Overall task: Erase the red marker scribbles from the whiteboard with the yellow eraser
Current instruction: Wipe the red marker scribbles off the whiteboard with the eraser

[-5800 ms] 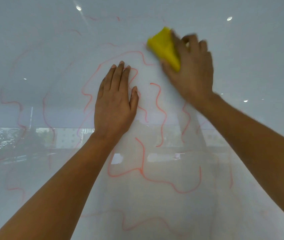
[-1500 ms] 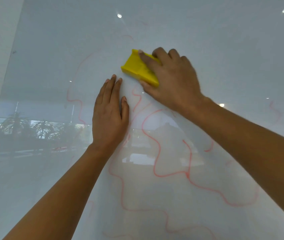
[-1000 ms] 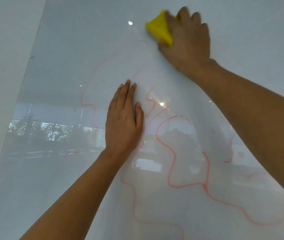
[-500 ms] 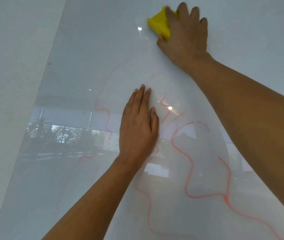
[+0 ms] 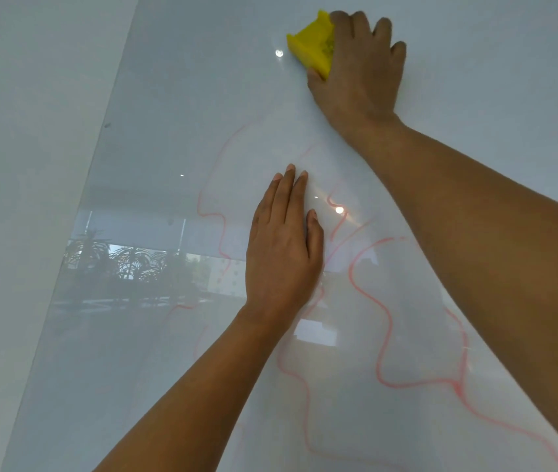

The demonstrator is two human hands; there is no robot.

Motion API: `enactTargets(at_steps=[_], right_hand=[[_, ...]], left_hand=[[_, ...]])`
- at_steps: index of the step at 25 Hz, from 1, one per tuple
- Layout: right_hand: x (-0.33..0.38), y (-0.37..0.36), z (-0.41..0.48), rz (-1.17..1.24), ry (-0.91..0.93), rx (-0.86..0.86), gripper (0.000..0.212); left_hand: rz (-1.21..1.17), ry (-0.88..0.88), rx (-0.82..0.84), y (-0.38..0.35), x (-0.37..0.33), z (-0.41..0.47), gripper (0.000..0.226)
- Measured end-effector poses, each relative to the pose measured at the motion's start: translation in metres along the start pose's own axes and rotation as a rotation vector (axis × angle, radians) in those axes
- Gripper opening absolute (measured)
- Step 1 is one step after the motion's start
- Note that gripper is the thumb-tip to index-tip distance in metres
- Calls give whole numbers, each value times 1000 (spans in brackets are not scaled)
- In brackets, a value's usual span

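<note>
A glossy whiteboard (image 5: 168, 131) fills most of the view, tilted, with its left edge running diagonally. My right hand (image 5: 361, 73) presses the yellow eraser (image 5: 313, 46) against the board near the top; its fingers cover the eraser's right part. My left hand (image 5: 282, 247) lies flat on the board lower down, fingers together, holding nothing. Red marker scribbles (image 5: 381, 311) wind down the board to the right of and below the left hand; a fainter red line (image 5: 218, 212) runs to its left.
A plain white wall (image 5: 25, 165) borders the board on the left. The board reflects ceiling lights (image 5: 279, 53), potted plants and a window (image 5: 127, 264).
Since a second ago the right hand with the eraser has stayed near the board's top. The view has shifted so that the board and both hands sit further right. The left hand keeps its place on the board.
</note>
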State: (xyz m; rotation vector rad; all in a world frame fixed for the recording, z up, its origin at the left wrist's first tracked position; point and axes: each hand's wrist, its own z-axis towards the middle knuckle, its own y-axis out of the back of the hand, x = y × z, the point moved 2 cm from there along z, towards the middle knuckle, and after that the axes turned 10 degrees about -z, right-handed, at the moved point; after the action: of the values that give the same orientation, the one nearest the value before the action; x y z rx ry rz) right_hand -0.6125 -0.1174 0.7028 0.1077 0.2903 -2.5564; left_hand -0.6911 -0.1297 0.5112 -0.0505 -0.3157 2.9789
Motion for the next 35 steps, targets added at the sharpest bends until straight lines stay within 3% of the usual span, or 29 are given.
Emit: enactTargets(at_steps=[4,6,8,10,12,14,18,22,28,31,35], right_hand=[[40,5,-32,107,442,121,62],[35,11,-44,148,579,134,64],[15,12,-33,139,537,135,63],[-1,8,-13,130,348,103,61],[1,-1,-2,92,168,40,60],[20,-7,-3,47,104,10,59],[61,1,-39,137,387,74,60],[59,11,-89,209,667,39,61],[68,-1,-29,120,220,48,60],[110,-1,-57,159,345,83,58],[118,8,-111,202,550,-10,60]], left_hand=[[-54,37,-29,2,1,2,50],[-107,55,-51,6,-1,2,50],[-94,25,-45,14,6,0,48],[-49,31,-52,26,23,-4,48],[-6,95,-94,42,48,-10,48],[29,168,-145,57,72,-17,47],[56,310,-222,78,104,-30,49],[19,319,-222,80,111,-35,47],[-60,349,-227,82,113,-36,47],[-66,335,-222,82,114,-36,47],[-90,352,-227,83,116,-38,48]])
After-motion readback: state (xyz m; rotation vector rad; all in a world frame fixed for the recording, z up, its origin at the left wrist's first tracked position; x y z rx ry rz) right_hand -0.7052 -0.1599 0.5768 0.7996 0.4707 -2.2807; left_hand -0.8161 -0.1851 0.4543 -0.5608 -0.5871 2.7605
